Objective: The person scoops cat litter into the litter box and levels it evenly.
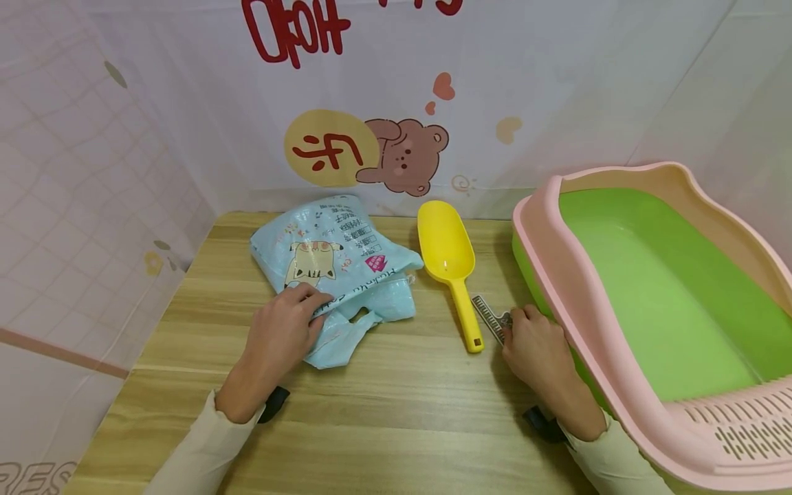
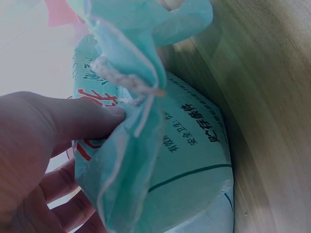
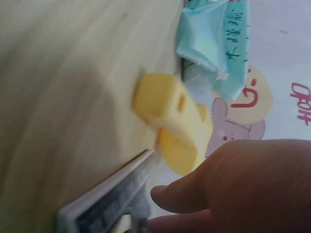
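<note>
A pale blue plastic bag [image 1: 328, 254] with a cartoon cat printed on it lies plump at the back left, its loose top edge and handle cutout facing the front. My left hand [image 1: 281, 337] grips that edge. In the left wrist view the thumb [image 2: 92, 116] presses on the plastic, the other fingers behind it, near a twisted white cord [image 2: 119, 80]. My right hand [image 1: 538, 344] pinches the near end of a narrow flat box cutter [image 1: 489, 316] with a slotted body and dark slider. The box cutter lies close over the table, partly hidden by the fingers.
A yellow scoop [image 1: 447, 247] lies between the hands, handle toward the front. On the right stands a big green litter tray [image 1: 650, 295] with a pink rim [image 1: 594, 309], right beside my right hand. A printed cloth [image 1: 526, 82] hangs behind the wooden table [image 1: 383, 426].
</note>
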`<state>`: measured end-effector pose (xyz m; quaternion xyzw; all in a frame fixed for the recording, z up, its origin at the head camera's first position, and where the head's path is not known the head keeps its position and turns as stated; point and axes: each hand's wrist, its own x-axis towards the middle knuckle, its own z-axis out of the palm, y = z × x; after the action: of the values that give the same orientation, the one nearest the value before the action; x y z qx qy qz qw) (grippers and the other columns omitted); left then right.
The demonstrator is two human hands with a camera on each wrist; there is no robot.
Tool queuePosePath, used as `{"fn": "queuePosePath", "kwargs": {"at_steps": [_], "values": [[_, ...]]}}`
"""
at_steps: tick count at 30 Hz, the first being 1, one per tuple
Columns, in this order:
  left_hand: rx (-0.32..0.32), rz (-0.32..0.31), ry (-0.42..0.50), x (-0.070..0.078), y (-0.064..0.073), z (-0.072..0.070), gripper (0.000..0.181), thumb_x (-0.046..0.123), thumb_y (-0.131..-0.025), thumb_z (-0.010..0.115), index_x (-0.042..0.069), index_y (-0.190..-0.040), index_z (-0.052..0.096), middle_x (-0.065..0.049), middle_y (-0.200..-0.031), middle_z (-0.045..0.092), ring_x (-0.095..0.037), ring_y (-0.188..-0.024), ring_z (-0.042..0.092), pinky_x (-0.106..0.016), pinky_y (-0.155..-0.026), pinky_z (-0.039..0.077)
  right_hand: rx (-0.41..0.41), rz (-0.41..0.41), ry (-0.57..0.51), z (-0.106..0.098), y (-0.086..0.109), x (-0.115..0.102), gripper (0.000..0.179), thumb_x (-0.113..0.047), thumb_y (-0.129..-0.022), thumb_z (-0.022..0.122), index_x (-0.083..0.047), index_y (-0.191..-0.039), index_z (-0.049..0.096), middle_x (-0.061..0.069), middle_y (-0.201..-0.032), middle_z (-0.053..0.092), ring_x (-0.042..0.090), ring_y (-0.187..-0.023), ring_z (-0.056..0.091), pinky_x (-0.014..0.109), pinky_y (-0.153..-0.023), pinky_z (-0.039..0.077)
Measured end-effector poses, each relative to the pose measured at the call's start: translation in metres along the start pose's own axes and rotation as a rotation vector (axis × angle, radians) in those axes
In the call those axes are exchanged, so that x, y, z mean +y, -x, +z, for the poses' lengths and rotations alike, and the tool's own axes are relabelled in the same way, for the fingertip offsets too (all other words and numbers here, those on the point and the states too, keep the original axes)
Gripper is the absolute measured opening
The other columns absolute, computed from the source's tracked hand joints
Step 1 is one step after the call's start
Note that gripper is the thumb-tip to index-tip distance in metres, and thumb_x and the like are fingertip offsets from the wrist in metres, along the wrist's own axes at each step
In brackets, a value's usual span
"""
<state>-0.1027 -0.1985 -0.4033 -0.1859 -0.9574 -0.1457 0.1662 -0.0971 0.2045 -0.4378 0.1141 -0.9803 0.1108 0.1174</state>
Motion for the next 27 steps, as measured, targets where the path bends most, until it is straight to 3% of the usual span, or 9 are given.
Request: {"fn": "queuePosePath", "kwargs": {"at_steps": [4,9,13,19,27], "values": [[-0.003,-0.002,0.001,0.001,0.000,0.000,0.027,0.001,-0.087,0.091,0.005,-0.114,0.085,-0.011,-0.108,0.076,-0.033,-0.095,0.074,-0.051,-0.067,0.064,0.036,-0.028,-0.023,-0.005,-0.004,-0.005,0.021,-0.002,-0.095,0.073,0.015,-0.106,0.071,0.029,-0.096,0.069,0.049,-0.078,0.070,0.063,-0.065,0.059],[-0.006,-0.004,0.000,0.001,-0.001,-0.001,0.027,0.001,-0.087,0.091,0.005,-0.113,0.085,-0.011,-0.107,0.076,-0.034,-0.095,0.074,-0.052,-0.068,0.064,0.139,-0.074,-0.124,-0.012,-0.017,-0.019,0.025,-0.001,-0.096,0.071,0.014,-0.117,0.074,0.030,-0.109,0.074,0.049,-0.086,0.073,0.063,-0.070,0.061],[-0.004,-0.005,-0.002,0.001,-0.001,-0.001,0.026,0.002,-0.087,0.091,0.005,-0.113,0.085,-0.011,-0.107,0.076,-0.033,-0.095,0.074,-0.051,-0.068,0.063,0.191,-0.118,-0.238,-0.016,-0.034,-0.035,0.023,-0.002,-0.096,0.073,0.008,-0.116,0.076,0.023,-0.103,0.076,0.041,-0.080,0.073,0.057,-0.065,0.060],[-0.003,-0.002,-0.012,0.001,-0.001,-0.002,0.026,0.003,-0.088,0.091,0.005,-0.113,0.085,-0.011,-0.108,0.076,-0.033,-0.095,0.075,-0.051,-0.067,0.064,0.117,-0.140,-0.394,-0.020,-0.065,-0.058,0.028,-0.006,-0.098,0.073,0.005,-0.124,0.075,0.018,-0.105,0.079,0.035,-0.087,0.078,0.051,-0.074,0.063],[-0.007,0.004,0.000,0.001,0.000,-0.003,0.024,0.004,-0.089,0.091,0.005,-0.112,0.085,-0.011,-0.108,0.076,-0.033,-0.094,0.075,-0.051,-0.067,0.064,-0.014,-0.072,-0.480,-0.008,-0.102,-0.077,0.036,-0.008,-0.099,0.076,0.005,-0.131,0.072,0.018,-0.110,0.081,0.033,-0.097,0.080,0.050,-0.083,0.063]]}}
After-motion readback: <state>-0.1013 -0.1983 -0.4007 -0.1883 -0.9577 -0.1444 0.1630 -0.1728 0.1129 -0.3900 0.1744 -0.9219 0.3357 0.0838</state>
